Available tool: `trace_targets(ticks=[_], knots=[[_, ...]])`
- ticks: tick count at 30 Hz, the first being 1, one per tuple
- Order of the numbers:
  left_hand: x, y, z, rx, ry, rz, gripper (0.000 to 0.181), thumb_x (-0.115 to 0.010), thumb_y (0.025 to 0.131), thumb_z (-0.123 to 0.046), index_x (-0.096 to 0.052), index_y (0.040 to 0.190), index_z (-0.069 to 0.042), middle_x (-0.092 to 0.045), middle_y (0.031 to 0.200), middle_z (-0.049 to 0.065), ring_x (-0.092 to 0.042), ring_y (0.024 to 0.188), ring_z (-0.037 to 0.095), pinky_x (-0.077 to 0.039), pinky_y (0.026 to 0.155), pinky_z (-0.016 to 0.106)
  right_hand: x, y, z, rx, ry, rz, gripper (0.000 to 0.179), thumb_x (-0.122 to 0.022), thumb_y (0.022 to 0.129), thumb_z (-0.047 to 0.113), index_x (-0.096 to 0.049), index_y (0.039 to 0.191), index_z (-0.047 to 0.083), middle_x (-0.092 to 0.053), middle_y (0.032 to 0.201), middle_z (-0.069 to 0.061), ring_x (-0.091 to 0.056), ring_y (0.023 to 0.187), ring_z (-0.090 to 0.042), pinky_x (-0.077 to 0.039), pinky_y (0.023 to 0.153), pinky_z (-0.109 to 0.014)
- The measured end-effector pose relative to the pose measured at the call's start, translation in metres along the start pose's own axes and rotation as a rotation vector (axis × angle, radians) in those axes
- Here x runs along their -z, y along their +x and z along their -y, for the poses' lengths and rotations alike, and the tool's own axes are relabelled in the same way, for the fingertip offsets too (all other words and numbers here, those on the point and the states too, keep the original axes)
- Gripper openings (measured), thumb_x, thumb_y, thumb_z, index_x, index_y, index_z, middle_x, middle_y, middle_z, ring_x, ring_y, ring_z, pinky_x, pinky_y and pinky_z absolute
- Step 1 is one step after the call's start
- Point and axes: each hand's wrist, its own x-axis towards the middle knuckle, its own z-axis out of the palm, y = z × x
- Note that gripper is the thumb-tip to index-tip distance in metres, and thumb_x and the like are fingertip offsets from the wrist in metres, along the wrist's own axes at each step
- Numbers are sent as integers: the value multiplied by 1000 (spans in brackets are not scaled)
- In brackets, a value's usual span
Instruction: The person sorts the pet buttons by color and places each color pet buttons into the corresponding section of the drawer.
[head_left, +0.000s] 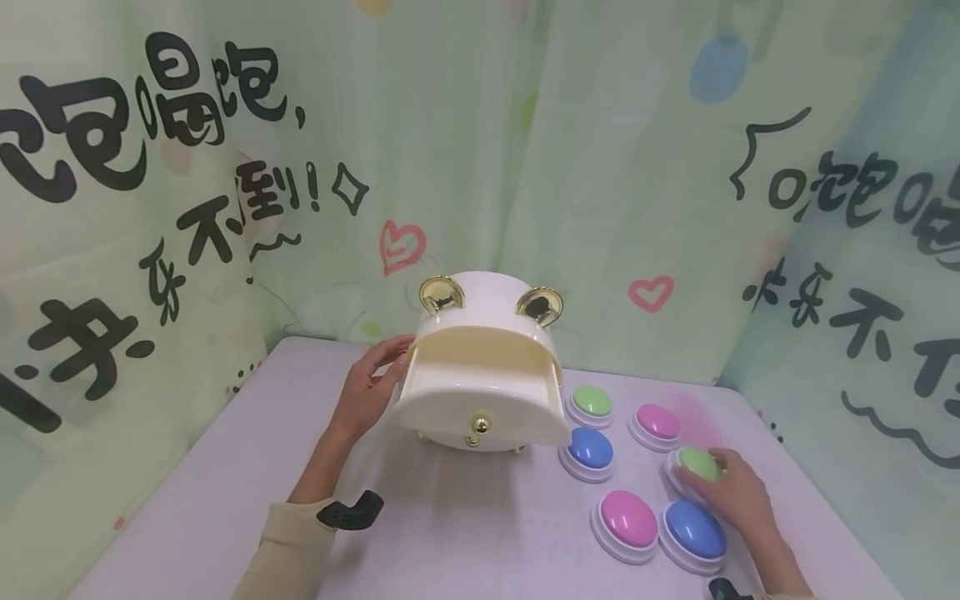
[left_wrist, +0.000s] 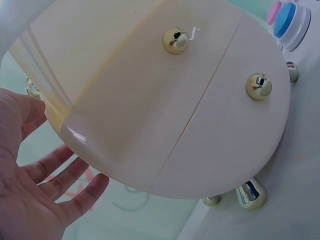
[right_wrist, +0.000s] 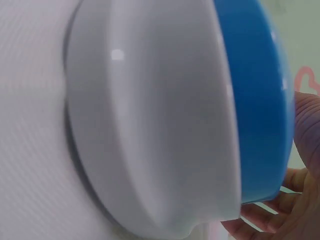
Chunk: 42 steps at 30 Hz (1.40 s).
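Note:
A white cabinet with gold ears (head_left: 480, 304) stands on the table, its upper drawer (head_left: 480, 408) pulled out. The drawer front carries a gold knob (left_wrist: 175, 40); another gold knob (left_wrist: 258, 86) is below it. My left hand (head_left: 370, 392) rests against the cabinet's left side, fingers spread and fairly straight in the left wrist view. On the right, my right hand (head_left: 738, 492) grips a green-topped push button (head_left: 700, 463), thumb in front and fingers on the far side. In the right wrist view a blue button (right_wrist: 260, 100) hides most of that grip.
Near the right hand stand another blue button (head_left: 590, 448), two pink buttons (head_left: 628, 518) and a second green button (head_left: 592, 400), all on white bases. A pale curtain (head_left: 480, 150) with black writing surrounds the light table (head_left: 442, 533).

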Motion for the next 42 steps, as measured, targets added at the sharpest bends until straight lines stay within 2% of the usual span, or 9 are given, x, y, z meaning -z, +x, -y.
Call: trace_targets(ticks=[4,9,11,18,22,28,34,37,42], knots=[[0,0,0,2,1,-1,35,-58,105,-15,-62,139,-8,-64,136,14,-59,127,32,-59,90,41,0,0,-2,-21,56,-13,107,-62,93,63,-20,152,-16,-27,151,-42,-29,137,-61,-27,112,-72],[0,0,0,11,-6,-2,35,-59,104,-15,-62,139,-10,-65,136,13,-59,127,30,-57,87,28,0,-3,2,-52,132,-51,108,-63,93,64,-19,155,-12,-26,155,-39,-32,138,-57,-30,112,-70],[1,0,1,12,-8,-2,35,-59,104,-15,-62,139,-10,-65,136,13,-59,127,30,-57,86,26,1,-5,4,-55,160,-77,106,-64,93,62,-20,155,-11,-27,156,-37,-33,138,-55,-32,112,-68],[-1,1,2,-12,5,-12,35,-58,104,-15,-62,138,-9,-66,134,14,-60,126,32,-60,89,45,1,-11,11,-77,228,-115,104,-64,93,61,-20,157,-8,-28,158,-36,-30,142,-54,-32,112,-68],[-2,0,2,-28,18,-19,35,-57,104,-15,-62,138,-8,-66,133,15,-61,125,33,-60,88,45,0,-13,14,-79,284,-166,102,-66,93,58,-21,158,-6,-31,156,-36,-32,141,-53,-35,111,-67],[-1,0,1,6,-4,-8,35,-58,105,-15,-62,139,-8,-65,135,14,-59,127,33,-58,91,51,3,-16,22,-62,338,-256,99,-68,94,54,-22,158,-5,-33,155,-37,-35,140,-54,-41,108,-64],[0,0,1,19,-10,-5,35,-59,105,-15,-62,139,-9,-65,136,14,-59,128,31,-57,93,52,7,-22,36,-37,371,-301,96,-67,94,54,-23,159,-1,-33,157,-33,-37,141,-52,-43,107,-63],[0,0,1,15,-9,-7,35,-59,104,-15,-62,139,-9,-65,136,13,-59,127,31,-58,93,49,9,-26,43,-17,382,-312,95,-68,94,53,-24,160,0,-35,158,-31,-39,140,-51,-46,105,-59],[0,0,1,9,-15,-4,35,-59,104,-14,-62,139,-9,-65,135,14,-59,127,30,-57,89,30,12,-34,57,7,403,-325,92,-71,94,49,-27,160,3,-37,158,-26,-41,140,-47,-49,101,-52]])
